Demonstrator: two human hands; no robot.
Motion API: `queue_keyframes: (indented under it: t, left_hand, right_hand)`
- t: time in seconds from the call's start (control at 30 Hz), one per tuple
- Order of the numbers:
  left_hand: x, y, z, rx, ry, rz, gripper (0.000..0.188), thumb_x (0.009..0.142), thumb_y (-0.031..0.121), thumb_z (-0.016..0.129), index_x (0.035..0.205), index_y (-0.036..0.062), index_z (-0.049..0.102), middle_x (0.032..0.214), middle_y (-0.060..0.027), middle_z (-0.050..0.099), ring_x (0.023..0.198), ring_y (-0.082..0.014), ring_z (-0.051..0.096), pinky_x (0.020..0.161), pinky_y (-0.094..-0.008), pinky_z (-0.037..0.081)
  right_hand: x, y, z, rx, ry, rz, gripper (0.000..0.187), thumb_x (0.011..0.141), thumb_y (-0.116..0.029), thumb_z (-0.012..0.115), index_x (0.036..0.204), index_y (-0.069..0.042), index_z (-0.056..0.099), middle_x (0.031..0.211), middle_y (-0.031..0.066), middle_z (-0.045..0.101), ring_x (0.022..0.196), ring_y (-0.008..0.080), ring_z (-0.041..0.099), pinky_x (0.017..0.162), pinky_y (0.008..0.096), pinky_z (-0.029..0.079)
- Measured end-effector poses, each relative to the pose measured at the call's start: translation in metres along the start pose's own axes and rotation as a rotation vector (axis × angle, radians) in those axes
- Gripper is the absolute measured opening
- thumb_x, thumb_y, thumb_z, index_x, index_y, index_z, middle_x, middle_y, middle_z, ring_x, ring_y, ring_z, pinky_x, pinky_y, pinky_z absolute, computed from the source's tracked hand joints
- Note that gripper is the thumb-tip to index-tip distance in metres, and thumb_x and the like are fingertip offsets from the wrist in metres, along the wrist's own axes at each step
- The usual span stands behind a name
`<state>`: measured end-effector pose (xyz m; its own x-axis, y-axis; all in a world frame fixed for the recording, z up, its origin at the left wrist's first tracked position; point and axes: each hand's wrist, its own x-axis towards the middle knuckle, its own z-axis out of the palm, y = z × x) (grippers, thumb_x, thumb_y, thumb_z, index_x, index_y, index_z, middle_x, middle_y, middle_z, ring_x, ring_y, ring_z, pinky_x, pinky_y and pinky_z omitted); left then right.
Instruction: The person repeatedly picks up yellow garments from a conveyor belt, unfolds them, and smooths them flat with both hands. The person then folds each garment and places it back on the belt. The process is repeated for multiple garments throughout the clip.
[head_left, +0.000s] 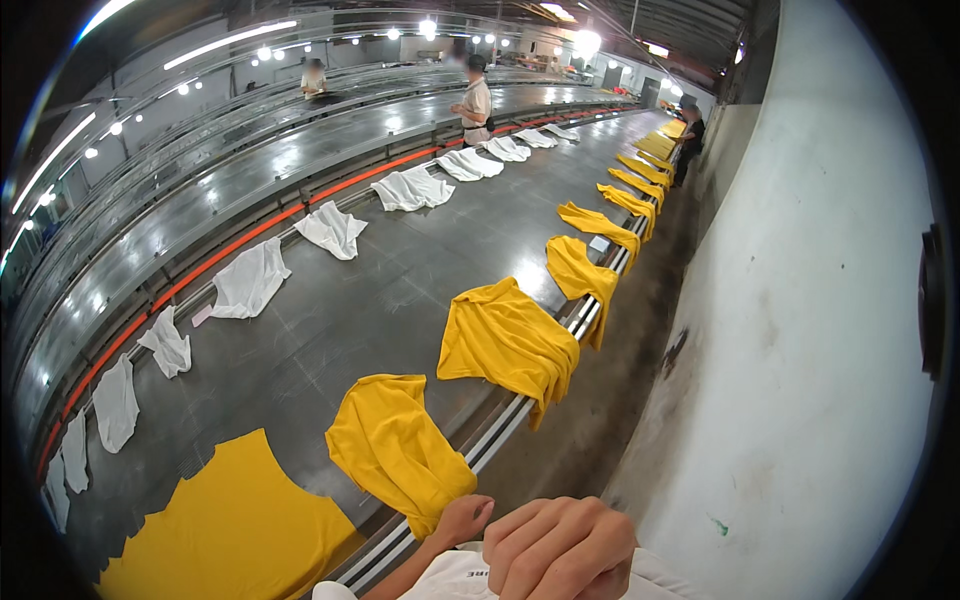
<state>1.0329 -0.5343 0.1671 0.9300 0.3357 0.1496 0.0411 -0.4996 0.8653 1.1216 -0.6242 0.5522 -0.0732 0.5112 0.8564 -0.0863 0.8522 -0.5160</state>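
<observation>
My left hand (461, 519) is at the table's near edge, closed on the hanging corner of a crumpled yellow shirt (395, 445) that drapes over the metal rail (500, 430). My right hand (560, 548) is close below the camera, fingers curled into a loose fist, with nothing visible in it. It rests against white cloth (450, 580) at the bottom edge. A flat yellow shirt (235, 525) lies spread to the left of the one I hold. Another yellow shirt (508, 340) lies further along the edge.
A long dark table (350, 310) runs away from me. Several yellow shirts line its right edge and several white shirts (250, 280) line its far side by a red strip. A person (476, 100) stands at the far side, another (690, 140) on the aisle. A pale wall (800, 350) stands on the right.
</observation>
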Motion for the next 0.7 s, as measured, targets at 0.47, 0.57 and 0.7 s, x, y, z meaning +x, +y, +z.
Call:
queue_keyframes:
  t: [0.47,0.57,0.7]
  left_hand:
    - [-0.007,-0.053,-0.01,0.181,0.297,-0.327,0.023,0.095,0.023,0.066,0.1,0.0027,0.075,0.089,-0.017,0.074,0.08,-0.0334,0.072,0.073,-0.0412,0.055]
    - [0.004,-0.05,0.007,0.155,0.393,-0.373,0.022,0.096,0.022,0.066,0.1,0.0018,0.075,0.087,-0.0174,0.074,0.078,-0.0326,0.072,0.072,-0.0402,0.055]
    - [0.031,-0.029,0.025,0.072,0.421,-0.366,0.022,0.096,0.02,0.066,0.099,0.0005,0.075,0.085,-0.0179,0.074,0.076,-0.0315,0.072,0.07,-0.039,0.055]
  right_hand:
    - [0.022,0.024,-0.099,0.119,-0.032,-0.133,0.02,0.094,-0.011,0.065,0.078,0.001,0.069,0.072,0.0106,0.069,0.058,0.0215,0.064,0.056,0.0339,0.049]
    - [0.015,0.021,-0.119,0.068,0.028,-0.15,0.018,0.092,-0.01,0.066,0.078,0.0,0.07,0.071,0.0093,0.069,0.058,0.0206,0.064,0.056,0.0318,0.047]
    - [0.001,0.008,-0.148,0.032,0.07,-0.163,0.02,0.089,-0.017,0.068,0.079,0.0,0.07,0.08,0.0139,0.072,0.063,0.0232,0.065,0.059,0.0342,0.046]
